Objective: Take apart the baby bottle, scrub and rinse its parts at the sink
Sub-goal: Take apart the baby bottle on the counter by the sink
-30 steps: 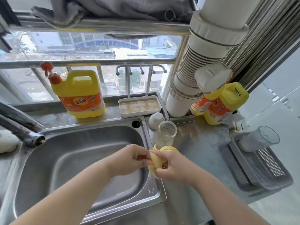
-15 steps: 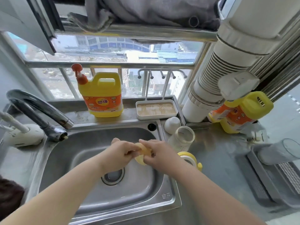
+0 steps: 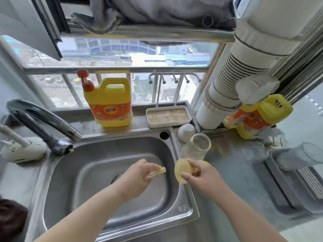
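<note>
Since half a second ago, two pale yellow parts that were held together between the hands have been drawn apart. A small, thin yellowish translucent piece (image 3: 158, 171) is now pinched between the curled fingers of the left hand (image 3: 139, 173) over the stainless steel sink basin (image 3: 97, 173); its exact shape cannot be made out, since most of it is hidden inside the grip. A round pale yellow silicone nipple piece (image 3: 181, 171) is gripped by the right hand (image 3: 201, 173) above the sink's right rim, with its flat disc face turned toward the left hand. A bright yellow collar ring (image 3: 207, 163) is almost wholly hidden behind the right hand, and only a sliver is seen. The clear glass bottle body (image 3: 197, 145) stands open-mouthed on the steel tabletop (image 3: 236, 172) just behind the right hand, beside a white domed cap (image 3: 186, 132). A yellow detergent jug with an orange pump (image 3: 110, 105) is set on the ledge behind the basin. The curved metal faucet (image 3: 43, 123) reaches in from the left. At the right edge, a clear cup (image 3: 302, 156) lying in a grey draining tray (image 3: 288, 186) is partly cut off.
</note>
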A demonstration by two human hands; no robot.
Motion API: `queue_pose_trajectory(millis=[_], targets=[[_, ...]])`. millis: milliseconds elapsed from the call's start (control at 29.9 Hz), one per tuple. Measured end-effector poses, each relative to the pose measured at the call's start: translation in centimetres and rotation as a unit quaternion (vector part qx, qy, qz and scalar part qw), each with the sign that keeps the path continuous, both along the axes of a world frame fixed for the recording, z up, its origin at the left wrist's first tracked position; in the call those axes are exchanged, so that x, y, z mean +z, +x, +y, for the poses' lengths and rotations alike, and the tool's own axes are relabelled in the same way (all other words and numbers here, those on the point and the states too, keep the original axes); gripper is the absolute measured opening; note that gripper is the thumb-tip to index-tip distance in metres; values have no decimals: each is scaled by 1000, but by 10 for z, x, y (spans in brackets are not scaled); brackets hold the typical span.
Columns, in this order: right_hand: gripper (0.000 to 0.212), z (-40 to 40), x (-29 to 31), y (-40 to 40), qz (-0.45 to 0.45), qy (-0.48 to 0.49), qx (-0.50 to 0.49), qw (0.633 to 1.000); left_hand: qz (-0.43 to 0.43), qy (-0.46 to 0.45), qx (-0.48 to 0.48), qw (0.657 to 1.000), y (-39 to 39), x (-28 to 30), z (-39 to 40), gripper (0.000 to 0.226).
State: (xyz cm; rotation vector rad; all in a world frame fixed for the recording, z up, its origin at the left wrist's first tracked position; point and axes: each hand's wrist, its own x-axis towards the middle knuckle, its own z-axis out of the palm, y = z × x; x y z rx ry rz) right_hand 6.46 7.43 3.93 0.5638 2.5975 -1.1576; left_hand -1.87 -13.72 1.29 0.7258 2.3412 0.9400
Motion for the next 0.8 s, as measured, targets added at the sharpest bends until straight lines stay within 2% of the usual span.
queue_pose_trajectory(millis=[67,100,200,334,434,702,802], targets=[[54,24,0,28,-8,-9,-59,998,17,-15,-18,1000,12,-4,25,14],[54,34,0,42,-13,-7,-85,996,13,-17,-27,999,19,-5,38,12],[55,58,-7,78,-42,12,-136,990,-31,-4,-24,999,42,-17,79,22],[60,69,-25,100,-78,98,-129,984,-94,30,15,995,67,-37,120,23],[64,67,-34,100,-82,127,-110,982,-131,57,41,989,74,-49,138,24],[58,56,-53,84,-61,89,-70,992,9,27,41,999,76,-72,138,20],[43,48,-57,79,-58,80,-30,995,18,18,75,997,73,-73,135,22]])
